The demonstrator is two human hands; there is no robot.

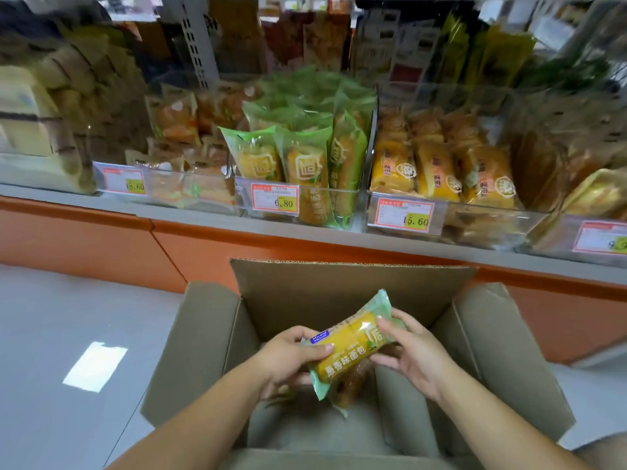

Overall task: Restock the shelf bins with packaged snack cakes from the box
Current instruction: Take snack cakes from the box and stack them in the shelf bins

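I see both hands, left hand [288,356] and right hand [412,354], gripping one snack cake [351,344] over the box [339,290], lower centre.

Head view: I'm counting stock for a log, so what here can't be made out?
All in the head view:
Box contents: mostly hidden by the left hand, right hand and the green packet they hold; count unknown.
Far-right price tag: cut off by the frame edge.
Top-shelf packages: blurred, unreadable.

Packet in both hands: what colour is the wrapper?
The packet is green-edged with a yellow middle, head view.
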